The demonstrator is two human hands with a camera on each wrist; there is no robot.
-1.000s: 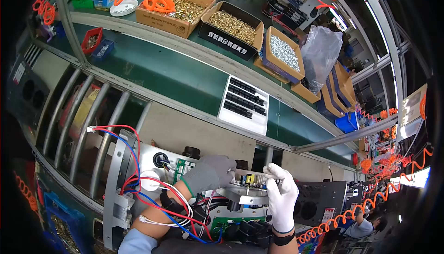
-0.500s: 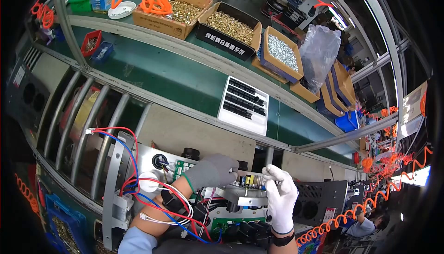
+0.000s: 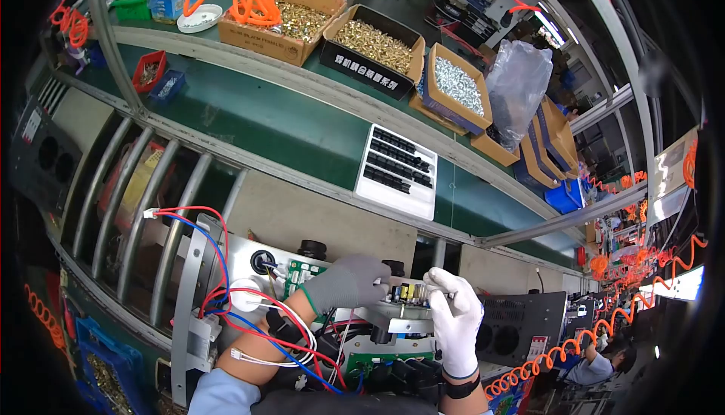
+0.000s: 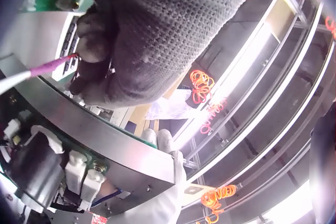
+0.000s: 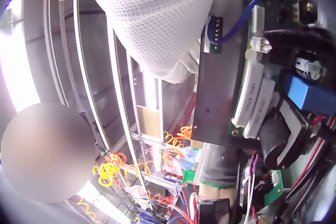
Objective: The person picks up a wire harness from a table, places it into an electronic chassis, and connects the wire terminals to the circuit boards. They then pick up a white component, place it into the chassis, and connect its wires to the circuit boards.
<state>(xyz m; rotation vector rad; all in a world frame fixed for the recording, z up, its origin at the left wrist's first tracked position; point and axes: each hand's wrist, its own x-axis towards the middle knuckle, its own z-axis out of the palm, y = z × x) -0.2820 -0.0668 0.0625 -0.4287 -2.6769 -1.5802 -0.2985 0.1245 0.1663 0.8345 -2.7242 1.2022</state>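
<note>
My left hand (image 3: 351,283), in a grey glove, reaches across the opened electrical unit to the left end of a raised circuit board (image 3: 408,296). Its curled fingertips pinch a thin white wire with a pink sleeve (image 4: 52,65), close over the metal bracket (image 4: 126,148). The wire's far end is hidden by the glove. White-gloved, my right hand (image 3: 461,324) is at the board's right end, fingers bent over the corner and thumb on the near side. In the right wrist view the bracket hides its fingertips. White resistors (image 5: 249,95) and a blue component (image 5: 310,94) lie beside the bracket.
Loose red, blue and white wires (image 3: 226,294) loop over my left forearm. A white tray (image 3: 365,188) of black parts lies on the green bench beyond. Cardboard boxes (image 3: 257,40) of metal fittings line the back. Another black unit (image 3: 521,324) stands on the right.
Both hands stay almost in place at the board. The right hand shifts very slightly left, and the left hand keeps its bent-finger hold.
</note>
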